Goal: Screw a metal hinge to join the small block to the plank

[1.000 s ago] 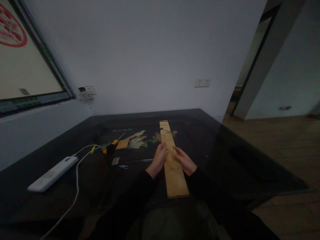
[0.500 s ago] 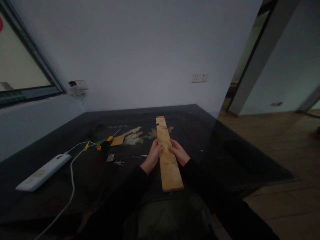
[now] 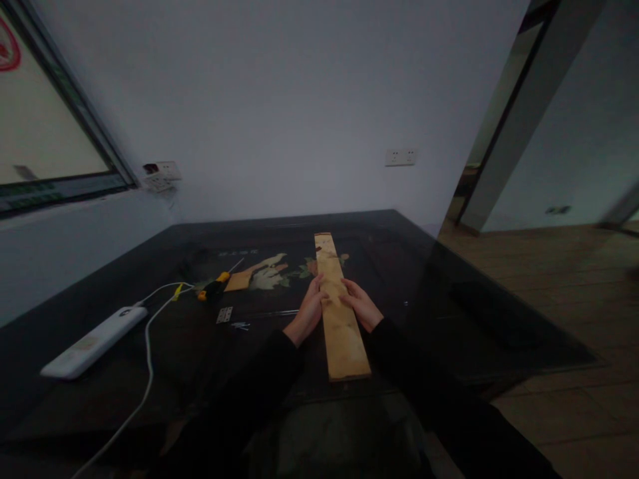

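Note:
A long, narrow wooden board [image 3: 347, 342] points away from me over the dark table, its near end close to the front edge. My left hand [image 3: 310, 311] grips its left side around the middle, thumb on the top face. On the opposite edge my right hand [image 3: 362, 305] is closed the same way. Fingers under the board are hidden. Left of my hands lie several nails or screws [image 3: 240, 326], a small metal plate with holes [image 3: 224, 315], and a screwdriver [image 3: 214, 287] with a yellow and black handle.
A white power strip [image 3: 94, 342] with a white cable [image 3: 148, 352] lies on the table's left side. Beside the screwdriver is a small piece of wood [image 3: 238, 281]. The black tabletop [image 3: 429, 326] has a painted floral pattern. A wall with a socket [image 3: 401, 157] stands behind it.
The whole view has shifted slightly, so everything appears a little further right. Both hands keep their hold on the board, which stays in the same place on the table.

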### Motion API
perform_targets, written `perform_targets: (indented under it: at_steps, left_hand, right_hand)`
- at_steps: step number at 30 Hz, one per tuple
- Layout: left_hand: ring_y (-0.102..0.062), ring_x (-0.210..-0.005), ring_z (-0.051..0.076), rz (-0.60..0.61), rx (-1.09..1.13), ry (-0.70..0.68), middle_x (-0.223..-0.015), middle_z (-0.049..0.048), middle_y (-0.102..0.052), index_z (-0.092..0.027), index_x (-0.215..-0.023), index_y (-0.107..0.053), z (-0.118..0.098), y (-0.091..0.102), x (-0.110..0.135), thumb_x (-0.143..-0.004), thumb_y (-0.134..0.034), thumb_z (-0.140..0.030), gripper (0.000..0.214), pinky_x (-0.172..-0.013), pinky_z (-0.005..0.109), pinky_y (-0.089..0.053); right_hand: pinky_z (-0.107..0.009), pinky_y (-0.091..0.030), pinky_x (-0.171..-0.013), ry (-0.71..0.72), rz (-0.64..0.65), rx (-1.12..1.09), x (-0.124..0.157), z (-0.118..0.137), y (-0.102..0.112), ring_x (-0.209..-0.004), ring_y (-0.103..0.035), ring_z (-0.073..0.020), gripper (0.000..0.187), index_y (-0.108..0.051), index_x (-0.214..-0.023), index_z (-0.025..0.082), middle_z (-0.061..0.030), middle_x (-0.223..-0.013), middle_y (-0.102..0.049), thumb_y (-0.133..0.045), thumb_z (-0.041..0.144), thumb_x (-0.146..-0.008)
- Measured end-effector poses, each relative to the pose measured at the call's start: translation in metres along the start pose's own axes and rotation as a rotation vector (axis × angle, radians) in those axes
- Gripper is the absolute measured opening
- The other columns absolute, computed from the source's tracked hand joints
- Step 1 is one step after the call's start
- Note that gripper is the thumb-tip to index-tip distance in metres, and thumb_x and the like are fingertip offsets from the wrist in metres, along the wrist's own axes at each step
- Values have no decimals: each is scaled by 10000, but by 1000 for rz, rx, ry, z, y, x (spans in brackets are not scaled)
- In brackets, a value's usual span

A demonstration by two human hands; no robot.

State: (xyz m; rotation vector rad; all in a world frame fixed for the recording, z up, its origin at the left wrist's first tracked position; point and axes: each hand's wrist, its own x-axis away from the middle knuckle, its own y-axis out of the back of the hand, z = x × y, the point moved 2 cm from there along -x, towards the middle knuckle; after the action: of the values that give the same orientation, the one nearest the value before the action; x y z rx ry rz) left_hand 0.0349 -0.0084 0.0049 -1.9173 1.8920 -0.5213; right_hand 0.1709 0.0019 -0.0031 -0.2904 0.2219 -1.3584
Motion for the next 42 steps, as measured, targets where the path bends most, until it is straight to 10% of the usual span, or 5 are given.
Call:
perform_targets:
  at_steps: [24, 31, 37, 42]
  left_hand:
    - [-546, -1194, 198, 6, 72, -16, -1283, 56, -578, -212, -1114, -572, 4, 3, -4, -649, -534, -69, 487, -1009, 323, -430]
    - [-491, -1261, 242, -72, -256, -180, -1259, 90, -596, -205, -1111, -604, -8, 10, -8, -660, -639, -52, 478, -1116, 361, -312]
    - [-478, -1279, 254, -235, -892, -589, -1324, 121, -569, -181, -1169, -600, -117, 95, -6, -746, -614, -112, 429, -1137, 393, -282]
    - [-581, -1129, 283, -675, -1287, -483, -1153, 131, -649, -153, -1077, -626, -180, 217, 5, -796, -494, -140, 310, -1017, 431, -416]
  right_hand:
    - [-416, -351, -1103, 11, 17, 42, -10, 4, 9, -1205, -567, -238, 483, -639, -1020, 216, -74, -1184, -679, -749, 217, -550]
    - [-436, -347, -1109, 48, 11, 113, -8, 5, 12, -1231, -554, -240, 499, -632, -1052, 234, -72, -1243, -651, -748, 215, -567]
    - [-476, -297, -1139, 96, -43, 223, -13, 0, 26, -1287, -508, -268, 472, -667, -1047, 242, -81, -1278, -628, -755, 255, -584]
    - [-487, -335, -1113, 128, -26, 288, -16, -4, 28, -1264, -526, -285, 468, -668, -1075, 232, -85, -1256, -643, -719, 282, -612]
